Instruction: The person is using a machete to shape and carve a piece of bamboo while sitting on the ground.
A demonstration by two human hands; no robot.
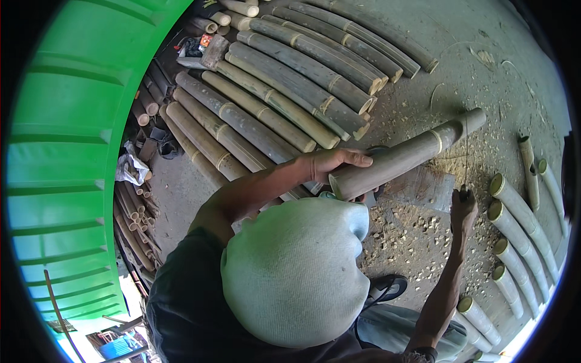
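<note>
My left hand is wrapped round the near end of a thick bamboo pole, its thumb lying along the top. The pole slants up to the right above a flat wooden board. In my right hand, closed in a fist, is the handle of a long thin-bladed tool. Its blade shows edge-on as a dark line reaching across the pole near its far end. Whether it is a saw or a machete does not show. A white knit cap fills the lower middle and hides part of the ground.
Long bamboo poles lie in rows at the upper left. Shorter bamboo pieces lie along the right side. Wood chips litter the ground round the board. A shoe stands below them. A green corrugated sheet curves along the left.
</note>
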